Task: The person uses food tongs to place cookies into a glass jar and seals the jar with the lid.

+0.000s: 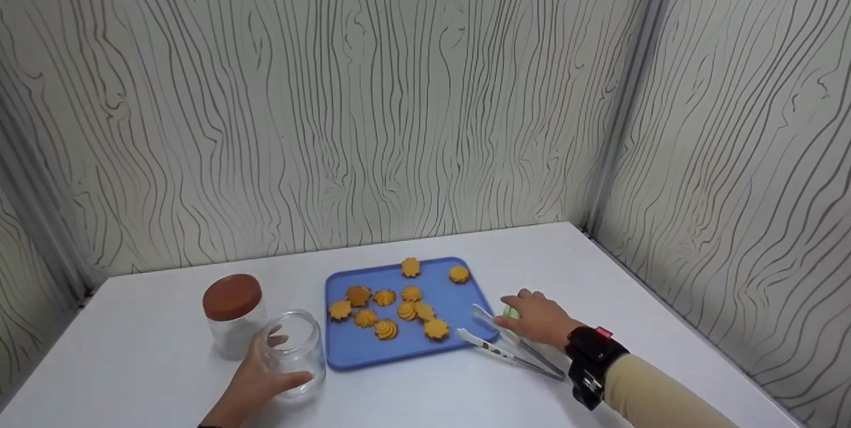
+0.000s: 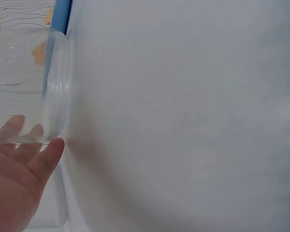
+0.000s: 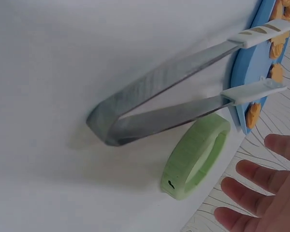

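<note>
My left hand [image 1: 252, 371] grips a clear, lidless jar [image 1: 309, 348], its thumb and fingers on either side of the wall. In the left wrist view, fingers show through the glass of the upright jar. My right hand [image 1: 538, 316] hovers by a pair of tongs [image 3: 159, 79] with white tips and steel arms spread apart. A pale green ring [image 3: 186, 157], like a roll of tape, lies beside the tongs, below my right fingers. Those fingers are extended and spread in the right wrist view, apart from both things.
A blue tray [image 1: 372, 355] holds several golden swirled and flower-shaped cookies [image 1: 386, 329]. The tong tips reach its right edge. Another clear jar [image 1: 229, 335] with a reddish-brown lid [image 1: 232, 297] stands behind my left hand. Patterned panels [image 1: 372, 115] border the white table [image 1: 532, 255].
</note>
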### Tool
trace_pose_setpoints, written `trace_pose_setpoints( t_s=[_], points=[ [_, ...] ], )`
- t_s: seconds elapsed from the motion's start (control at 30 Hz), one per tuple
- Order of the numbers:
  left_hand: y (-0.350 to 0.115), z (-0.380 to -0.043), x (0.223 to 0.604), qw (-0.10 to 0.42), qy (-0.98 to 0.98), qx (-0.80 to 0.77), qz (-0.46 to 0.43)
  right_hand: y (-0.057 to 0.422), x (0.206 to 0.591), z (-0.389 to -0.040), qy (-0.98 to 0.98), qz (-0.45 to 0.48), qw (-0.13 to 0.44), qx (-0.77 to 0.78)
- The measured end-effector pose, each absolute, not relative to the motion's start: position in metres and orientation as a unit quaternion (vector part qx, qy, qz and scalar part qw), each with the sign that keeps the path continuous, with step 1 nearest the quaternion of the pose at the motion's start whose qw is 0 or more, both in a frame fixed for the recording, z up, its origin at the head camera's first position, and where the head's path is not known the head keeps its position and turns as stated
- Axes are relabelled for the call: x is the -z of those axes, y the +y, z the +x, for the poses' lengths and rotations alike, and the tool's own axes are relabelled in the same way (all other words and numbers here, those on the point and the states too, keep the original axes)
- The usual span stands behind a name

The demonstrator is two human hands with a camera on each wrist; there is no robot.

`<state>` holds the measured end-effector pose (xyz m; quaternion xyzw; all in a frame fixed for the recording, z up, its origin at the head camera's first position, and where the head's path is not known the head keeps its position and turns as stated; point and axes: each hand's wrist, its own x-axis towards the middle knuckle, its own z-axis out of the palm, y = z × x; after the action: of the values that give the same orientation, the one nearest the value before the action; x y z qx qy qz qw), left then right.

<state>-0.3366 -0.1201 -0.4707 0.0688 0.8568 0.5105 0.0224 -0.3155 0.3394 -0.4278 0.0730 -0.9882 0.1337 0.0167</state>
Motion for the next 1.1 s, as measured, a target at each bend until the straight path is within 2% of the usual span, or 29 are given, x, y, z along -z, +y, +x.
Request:
trace_pose_setpoints(
  t_s=[0.37, 0.63, 1.0, 1.1],
  points=[
    [-0.122, -0.336, 0.47, 0.02, 0.857, -0.51, 0.07, 0.328, 0.428, -0.305, -0.984, 0.099, 0.001, -0.146],
    [-0.119, -0.337, 0.47, 0.04, 0.863, -0.502, 0.05, 0.329, 0.434, -0.302, -0.981, 0.13, 0.006, -0.142],
    [-0.119, -0.338, 0.471, 0.038, 0.862, -0.503, 0.053, 0.323, 0.442, -0.297, -0.987, 0.082, -0.014, -0.138],
    [-0.119, -0.337, 0.47, 0.036, 0.863, -0.501, 0.054, 0.323, 0.447, -0.293, -0.987, 0.078, -0.002, -0.138]
  ],
)
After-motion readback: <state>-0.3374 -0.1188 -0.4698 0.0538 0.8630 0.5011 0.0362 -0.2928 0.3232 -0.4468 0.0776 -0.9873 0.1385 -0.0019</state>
